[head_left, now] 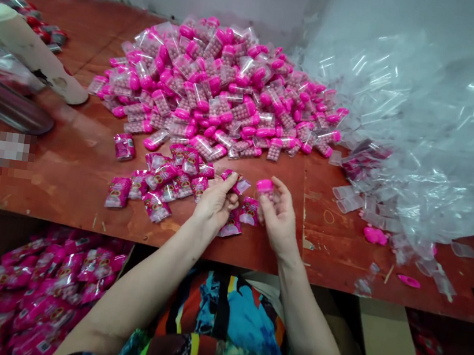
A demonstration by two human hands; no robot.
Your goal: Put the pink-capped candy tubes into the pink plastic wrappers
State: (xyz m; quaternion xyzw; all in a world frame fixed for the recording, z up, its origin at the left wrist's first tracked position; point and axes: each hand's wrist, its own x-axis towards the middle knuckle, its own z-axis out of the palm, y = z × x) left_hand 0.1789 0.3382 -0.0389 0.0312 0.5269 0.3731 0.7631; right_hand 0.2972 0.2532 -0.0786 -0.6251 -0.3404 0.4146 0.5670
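Observation:
My right hand (278,215) is closed on a small clear container (265,187) with a bright pink cap and pink beads, held upright over the table's front part. Just left of it, my left hand (217,201) pinches a small pink printed packet (230,178) between thumb and fingers. Several pink packets (161,176) lie on the table left of my left hand, and a further packet (250,210) lies between my hands. Behind them rises a large heap of pink-capped containers (218,87).
Clear plastic bags (443,140) and loose clear containers (347,199) cover the right side of the red table (211,244). A pale cylinder (31,48) leans at the left. A box below the left edge holds pink packets (52,287).

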